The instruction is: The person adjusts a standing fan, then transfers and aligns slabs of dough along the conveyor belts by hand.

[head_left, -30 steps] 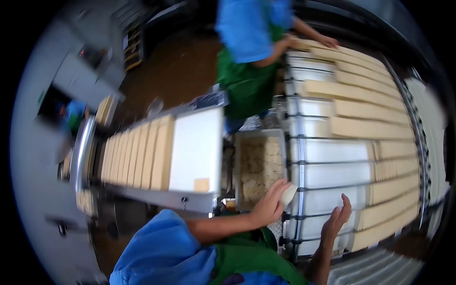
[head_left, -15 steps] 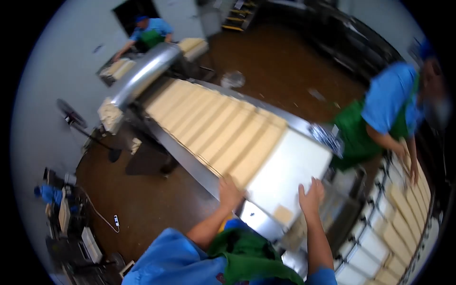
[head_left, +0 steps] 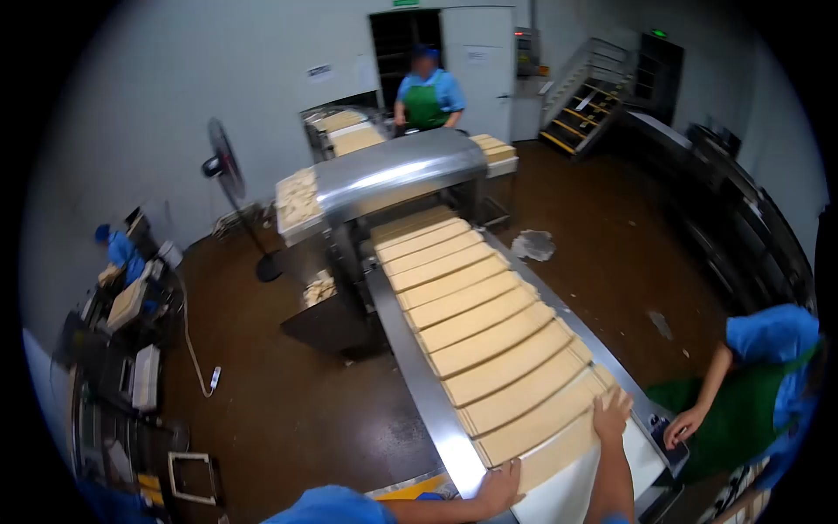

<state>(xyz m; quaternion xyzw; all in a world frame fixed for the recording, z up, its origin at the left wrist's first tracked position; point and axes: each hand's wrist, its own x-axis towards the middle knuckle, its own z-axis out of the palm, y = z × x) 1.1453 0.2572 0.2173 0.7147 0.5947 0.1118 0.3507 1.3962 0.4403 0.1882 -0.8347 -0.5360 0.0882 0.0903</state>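
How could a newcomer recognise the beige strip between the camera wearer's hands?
A long metal-edged table runs from the curved metal hood. Follow its row of beige strips to the near end. Only the last strip has the wearer's left hand and right hand at its ends.

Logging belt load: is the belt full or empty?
Mostly full: pale strips lie crosswise along most of the belt; bare white shows at its near end.

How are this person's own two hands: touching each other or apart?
Apart. The head view shows the left hand and right hand at opposite ends of the nearest pale strip, its surface plainly visible between them.
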